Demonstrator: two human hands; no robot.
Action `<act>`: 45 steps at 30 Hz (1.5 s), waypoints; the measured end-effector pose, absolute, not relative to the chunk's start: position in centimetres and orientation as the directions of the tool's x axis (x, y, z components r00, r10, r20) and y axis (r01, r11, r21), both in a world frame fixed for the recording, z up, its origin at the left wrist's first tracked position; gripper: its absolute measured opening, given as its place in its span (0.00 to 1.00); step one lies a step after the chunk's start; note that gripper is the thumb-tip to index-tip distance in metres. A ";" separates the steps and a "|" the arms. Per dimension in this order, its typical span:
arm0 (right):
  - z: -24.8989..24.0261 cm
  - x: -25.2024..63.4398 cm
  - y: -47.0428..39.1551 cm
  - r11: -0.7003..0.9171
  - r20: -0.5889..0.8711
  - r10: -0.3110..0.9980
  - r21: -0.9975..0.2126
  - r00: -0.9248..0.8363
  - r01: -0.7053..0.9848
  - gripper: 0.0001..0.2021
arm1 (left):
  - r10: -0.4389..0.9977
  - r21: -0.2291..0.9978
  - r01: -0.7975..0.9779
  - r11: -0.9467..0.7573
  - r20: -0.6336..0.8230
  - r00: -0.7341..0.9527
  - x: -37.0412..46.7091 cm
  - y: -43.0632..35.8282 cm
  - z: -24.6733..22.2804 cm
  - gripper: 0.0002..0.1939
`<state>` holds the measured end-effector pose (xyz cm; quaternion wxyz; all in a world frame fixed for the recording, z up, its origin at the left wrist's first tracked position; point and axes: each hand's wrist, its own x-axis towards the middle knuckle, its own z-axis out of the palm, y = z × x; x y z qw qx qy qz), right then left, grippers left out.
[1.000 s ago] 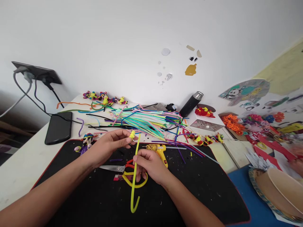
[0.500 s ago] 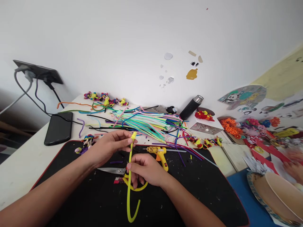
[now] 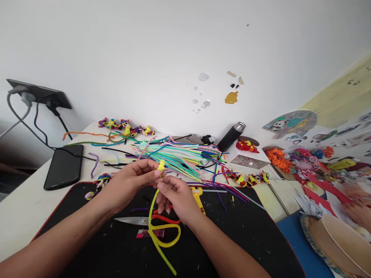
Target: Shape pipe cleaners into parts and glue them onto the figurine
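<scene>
Between the thumb and fingers of my left hand (image 3: pixel 145 173) is the coiled top of a yellow pipe cleaner (image 3: pixel 152 208). My right hand (image 3: pixel 176 199) pinches the same pipe cleaner just below the coil, its fingertips close to my left hand's. The long loose tail hangs down over the black mat (image 3: pixel 116 251). Under it lie scissors (image 3: pixel 133 220) with red and yellow handles and a pinkish-red lighter (image 3: pixel 142 233). A yellow glue gun (image 3: pixel 198 199) is partly hidden behind my right hand.
A heap of coloured pipe cleaners (image 3: pixel 174 154) lies behind the mat. At left is a black phone (image 3: pixel 64 166). Small pipe-cleaner figures (image 3: pixel 124 125) line the back edge. A black flask (image 3: pixel 232 136) and white box (image 3: pixel 249 158) stand right; another person's hand (image 3: pixel 359 212) is beyond.
My right hand has moved up along the pipe cleaner to the coil, close to my left hand. The tail has swung, its lower end now pointing down to the right. The camera view has shifted slightly.
</scene>
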<state>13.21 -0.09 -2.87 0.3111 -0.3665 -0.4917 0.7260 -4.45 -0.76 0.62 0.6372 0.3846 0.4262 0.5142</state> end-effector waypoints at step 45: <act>-4.9 15.3 0.4 -0.339 -0.195 0.883 -0.895 -0.428 -0.291 0.21 | 0.982 0.897 0.420 -0.135 0.063 0.180 -5.0 -0.8 -0.5 0.09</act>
